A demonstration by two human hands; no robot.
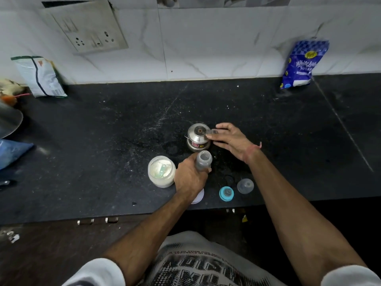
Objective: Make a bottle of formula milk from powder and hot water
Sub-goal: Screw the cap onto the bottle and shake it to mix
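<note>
My left hand (190, 178) grips a clear, uncapped baby bottle (203, 161) standing upright on the black counter (103, 141). Just behind it stands a small steel kettle (198, 137) with its lid on. My right hand (229, 139) reaches to the kettle's right side, fingers on its handle; the grip looks loose. An open plastic jar of white powder (161, 171) with a green scoop in it stands left of the bottle. The teal bottle ring with teat (226, 193) and a clear dome cap (245, 185) lie to the right, near the counter's front edge.
A white lid (198, 198) lies partly under my left wrist. A blue sugar bag (302, 62) leans on the tiled wall at back right, a white-green pouch (41, 77) at back left. A steel vessel (9, 120) and blue bag (12, 151) sit at far left.
</note>
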